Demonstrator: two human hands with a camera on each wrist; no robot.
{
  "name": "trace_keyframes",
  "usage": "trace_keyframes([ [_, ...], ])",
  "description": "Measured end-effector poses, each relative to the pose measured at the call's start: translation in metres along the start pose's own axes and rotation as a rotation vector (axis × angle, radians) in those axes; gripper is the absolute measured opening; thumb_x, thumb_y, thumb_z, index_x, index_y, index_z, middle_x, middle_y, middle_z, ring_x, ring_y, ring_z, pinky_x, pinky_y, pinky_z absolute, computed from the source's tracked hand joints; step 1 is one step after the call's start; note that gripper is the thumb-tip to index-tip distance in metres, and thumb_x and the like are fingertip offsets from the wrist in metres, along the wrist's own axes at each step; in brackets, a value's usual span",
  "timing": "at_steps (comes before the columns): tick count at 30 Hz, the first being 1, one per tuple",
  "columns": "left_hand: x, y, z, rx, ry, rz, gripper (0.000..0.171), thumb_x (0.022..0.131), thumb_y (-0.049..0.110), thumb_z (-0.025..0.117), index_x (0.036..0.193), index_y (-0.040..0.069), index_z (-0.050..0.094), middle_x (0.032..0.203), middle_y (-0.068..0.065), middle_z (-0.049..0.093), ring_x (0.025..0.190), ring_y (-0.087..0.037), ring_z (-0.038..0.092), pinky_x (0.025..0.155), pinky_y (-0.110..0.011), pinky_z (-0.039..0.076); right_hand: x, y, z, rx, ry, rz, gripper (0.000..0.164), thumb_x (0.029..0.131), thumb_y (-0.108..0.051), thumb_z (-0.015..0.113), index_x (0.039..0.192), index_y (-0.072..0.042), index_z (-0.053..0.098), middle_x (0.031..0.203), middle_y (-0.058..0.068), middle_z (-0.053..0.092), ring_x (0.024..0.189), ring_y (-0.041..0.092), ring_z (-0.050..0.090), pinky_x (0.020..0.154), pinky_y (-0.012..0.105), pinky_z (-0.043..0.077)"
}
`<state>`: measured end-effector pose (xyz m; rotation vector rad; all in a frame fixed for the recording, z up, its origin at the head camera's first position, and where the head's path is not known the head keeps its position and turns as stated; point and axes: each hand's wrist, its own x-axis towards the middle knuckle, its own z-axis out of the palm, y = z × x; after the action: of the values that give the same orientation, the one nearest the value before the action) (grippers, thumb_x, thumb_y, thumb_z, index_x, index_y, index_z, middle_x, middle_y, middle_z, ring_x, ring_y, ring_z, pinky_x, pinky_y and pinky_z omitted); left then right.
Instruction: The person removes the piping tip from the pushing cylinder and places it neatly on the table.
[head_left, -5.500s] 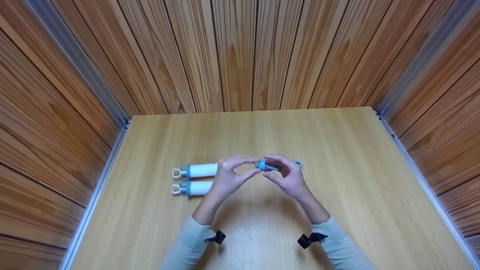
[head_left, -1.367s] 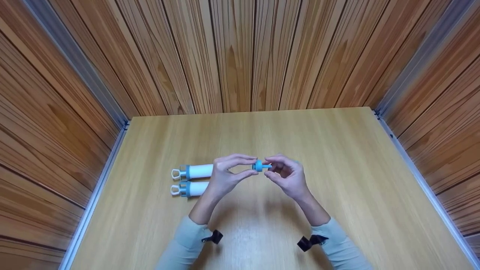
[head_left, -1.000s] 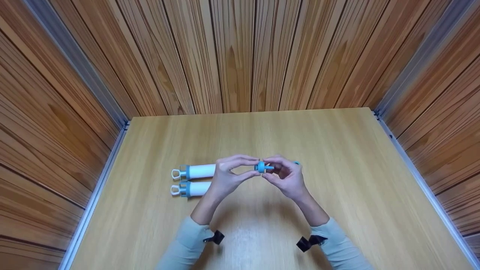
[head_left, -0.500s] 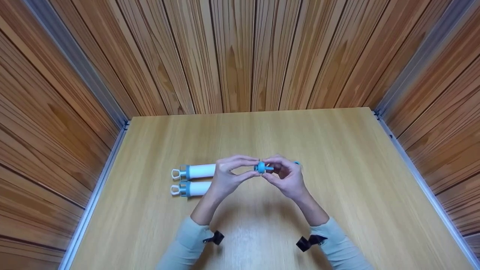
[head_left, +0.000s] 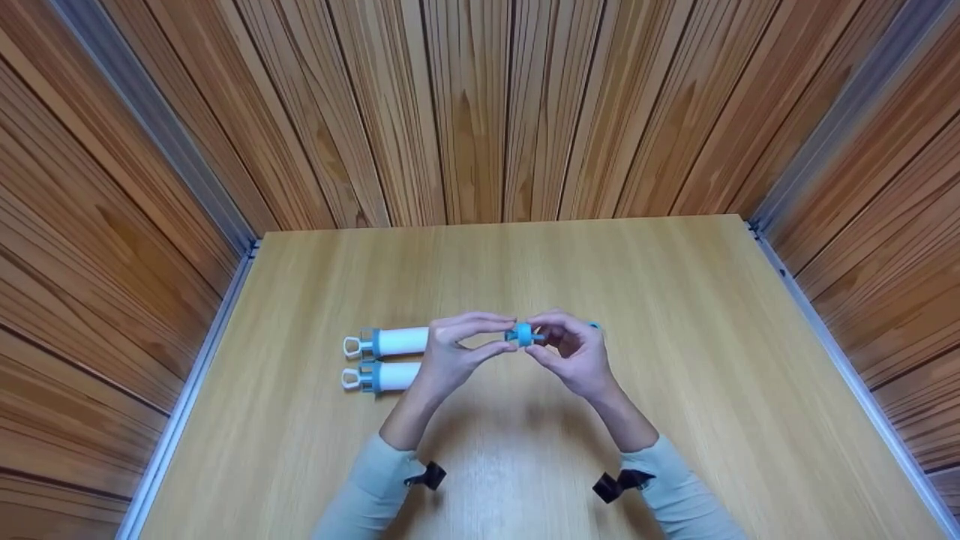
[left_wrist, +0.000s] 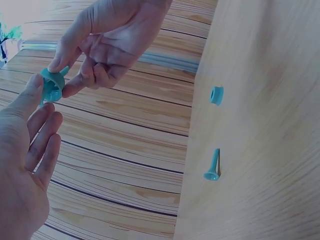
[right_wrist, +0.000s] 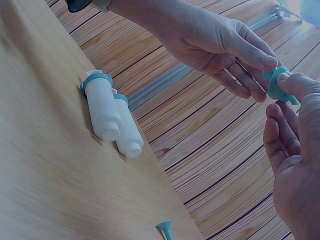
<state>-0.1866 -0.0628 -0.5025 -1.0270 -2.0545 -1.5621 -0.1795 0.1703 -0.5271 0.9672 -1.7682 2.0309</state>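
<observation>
Between my two hands, above the table, is a light-blue nozzle cap with a narrow spout pointing right. My left hand pinches its left end between thumb and fingertips. My right hand pinches the cap's rim from the right, its thumb and fingertips around the spout side. In the left wrist view, the cap's hollow side shows between the fingers. Two white icing syringes with blue collars and white ring handles lie side by side left of my left hand, which hides their front ends.
On the table lie a loose blue ring and a flared blue nozzle, mostly hidden behind my right hand in the head view. Wood-panelled walls with metal rails enclose the table at the back and sides.
Earlier the spout slanted down to the right; now it lies nearly level. Over the last half second the cap and left hand shift slightly left, and less of the spout shows. The syringes stay put.
</observation>
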Motion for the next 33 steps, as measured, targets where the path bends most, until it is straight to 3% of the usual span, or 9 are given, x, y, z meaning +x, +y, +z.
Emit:
trace_keyframes([
  [18,-0.001,0.000,-0.002,0.020,0.011,-0.029,0.027,0.091,0.007,0.092,0.118,0.005,0.087,0.113,-0.012,0.088,0.107,-0.029,0.085,0.101,-0.035,0.069,0.001,-0.001,-0.004,0.008,0.004,-0.003,0.039,0.083,0.032,0.070,0.121,0.023,0.066,0.116,-0.011,0.081,0.091,0.000,0.072,0.082,0.015,0.063],
  [33,-0.003,-0.004,-0.002,0.016,0.029,-0.016,0.026,0.090,0.004,0.092,0.115,0.005,0.088,0.110,-0.012,0.089,0.103,-0.029,0.085,0.098,-0.033,0.069,-0.006,-0.002,-0.024,-0.049,0.017,0.003,0.040,0.085,0.032,0.069,0.123,0.022,0.067,0.113,-0.010,0.080,0.088,0.002,0.072,0.080,0.015,0.063],
])
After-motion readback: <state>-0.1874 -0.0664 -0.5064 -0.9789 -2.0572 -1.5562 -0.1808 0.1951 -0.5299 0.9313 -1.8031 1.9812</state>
